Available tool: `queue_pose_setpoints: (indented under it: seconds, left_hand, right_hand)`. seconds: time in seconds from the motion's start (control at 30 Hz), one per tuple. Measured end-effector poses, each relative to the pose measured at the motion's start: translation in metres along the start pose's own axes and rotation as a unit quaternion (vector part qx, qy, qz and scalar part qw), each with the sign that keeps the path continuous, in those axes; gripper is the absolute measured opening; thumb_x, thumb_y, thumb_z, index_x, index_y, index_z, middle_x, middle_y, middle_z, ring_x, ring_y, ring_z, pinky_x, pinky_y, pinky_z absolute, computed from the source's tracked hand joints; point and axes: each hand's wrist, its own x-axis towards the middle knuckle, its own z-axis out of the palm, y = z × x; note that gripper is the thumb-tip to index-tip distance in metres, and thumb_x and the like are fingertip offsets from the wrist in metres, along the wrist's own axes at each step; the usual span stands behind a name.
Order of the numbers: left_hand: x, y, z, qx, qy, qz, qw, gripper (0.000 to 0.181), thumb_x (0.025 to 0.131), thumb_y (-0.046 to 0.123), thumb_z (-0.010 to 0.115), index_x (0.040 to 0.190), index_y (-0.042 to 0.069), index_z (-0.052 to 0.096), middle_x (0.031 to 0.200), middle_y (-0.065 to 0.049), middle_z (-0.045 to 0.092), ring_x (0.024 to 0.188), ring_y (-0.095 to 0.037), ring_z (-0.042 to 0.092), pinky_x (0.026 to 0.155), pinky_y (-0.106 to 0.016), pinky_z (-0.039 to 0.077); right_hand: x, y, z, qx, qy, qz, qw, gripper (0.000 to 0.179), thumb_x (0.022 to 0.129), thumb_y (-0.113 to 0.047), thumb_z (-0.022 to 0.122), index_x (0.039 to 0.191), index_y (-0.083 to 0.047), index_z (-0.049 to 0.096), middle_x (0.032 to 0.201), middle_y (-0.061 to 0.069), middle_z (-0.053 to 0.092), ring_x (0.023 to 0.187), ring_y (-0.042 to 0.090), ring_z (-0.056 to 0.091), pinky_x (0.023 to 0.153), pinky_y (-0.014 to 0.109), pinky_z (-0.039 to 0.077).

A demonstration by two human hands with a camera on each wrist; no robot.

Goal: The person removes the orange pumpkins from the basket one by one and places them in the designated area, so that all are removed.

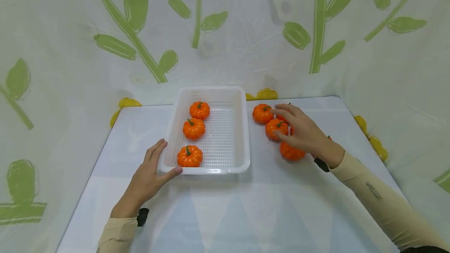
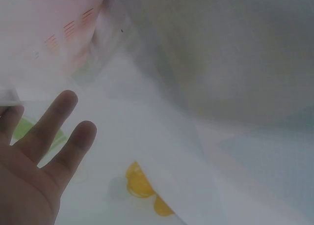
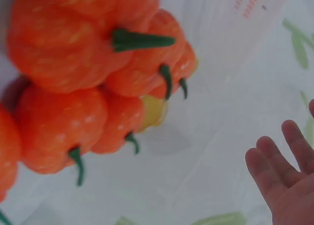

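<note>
A white plastic basket (image 1: 239,128) with a perforated floor stands on the table, holding three small orange pumpkins along its left side, one being the front pumpkin (image 1: 190,156). My left hand (image 1: 145,177) rests at the basket's front left corner, thumb along the front rim and fingers straight by the left wall. To the basket's right lies a cluster of several more pumpkins (image 3: 64,126) with green stems. Over that cluster hovers my right hand (image 1: 304,132), fingers spread and nothing gripped, its fingertips beside a middle pumpkin (image 1: 275,129). The hand partly hides the pumpkins behind it.
The white table (image 1: 267,206) has a pale blue triangle pattern toward the front. A cloth (image 1: 239,57) with green leaves and yellow flowers hangs behind and around it. A dark band (image 1: 142,217) sits at the left wrist.
</note>
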Motion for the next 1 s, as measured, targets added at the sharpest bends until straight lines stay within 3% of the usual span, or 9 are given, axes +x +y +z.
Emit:
queue_pose_setpoints:
  seconds: [0.17, 0.37, 0.57, 0.8, 1.0]
  left_hand:
    - [0.000, 0.001, 0.000, 0.001, -0.001, -0.001, 1.0000, 0.104, 0.087, 0.063, 0.069, 0.164, 0.019, 0.014, 0.169, -0.004, 0.011, 0.144, -0.046, 0.033, 0.106, -0.071, 0.035]
    - [-0.001, 0.000, 0.001, -0.001, 0.001, 0.002, 1.0000, 0.104, 0.088, 0.065, 0.068, 0.164, 0.021, 0.013, 0.169, -0.003, 0.011, 0.143, -0.047, 0.034, 0.106, -0.072, 0.035]
    - [-0.002, -0.001, 0.001, -0.002, 0.002, -0.001, 1.0000, 0.105, 0.087, 0.068, 0.066, 0.164, 0.021, 0.014, 0.169, -0.003, 0.011, 0.143, -0.047, 0.033, 0.106, -0.073, 0.034]
    - [-0.002, -0.004, 0.002, -0.001, 0.004, 0.002, 1.0000, 0.104, 0.087, 0.068, 0.066, 0.164, 0.022, 0.013, 0.169, -0.002, 0.011, 0.142, -0.048, 0.035, 0.104, -0.073, 0.035]
    - [-0.002, -0.003, 0.002, -0.005, 0.005, 0.011, 0.9999, 0.102, 0.088, 0.066, 0.066, 0.164, 0.022, 0.014, 0.169, -0.001, 0.011, 0.140, -0.050, 0.036, 0.103, -0.074, 0.036]
  right_hand:
    - [0.019, -0.016, 0.010, 0.017, -0.015, -0.043, 0.9988, 0.053, 0.088, -0.023, 0.076, 0.137, -0.013, 0.059, 0.145, 0.013, 0.051, 0.130, 0.030, 0.051, 0.090, 0.047, 0.055]
    - [0.043, -0.044, 0.021, 0.042, -0.026, -0.086, 0.9951, 0.057, 0.088, -0.025, 0.077, 0.141, -0.014, 0.057, 0.145, 0.012, 0.052, 0.128, 0.029, 0.053, 0.093, 0.045, 0.054]
    - [0.073, -0.081, 0.025, 0.045, -0.045, -0.103, 0.9927, 0.059, 0.092, -0.032, 0.074, 0.145, -0.017, 0.052, 0.150, 0.008, 0.049, 0.133, 0.026, 0.050, 0.099, 0.042, 0.052]
    - [0.106, -0.115, 0.046, 0.066, -0.100, -0.130, 0.9842, 0.065, 0.092, -0.034, 0.074, 0.148, -0.015, 0.048, 0.150, 0.006, 0.047, 0.137, 0.024, 0.046, 0.108, 0.038, 0.046]
    - [0.126, -0.132, 0.071, 0.092, -0.153, -0.138, 0.9741, 0.067, 0.092, -0.030, 0.075, 0.150, -0.015, 0.045, 0.151, 0.002, 0.045, 0.137, 0.019, 0.045, 0.108, 0.030, 0.044]
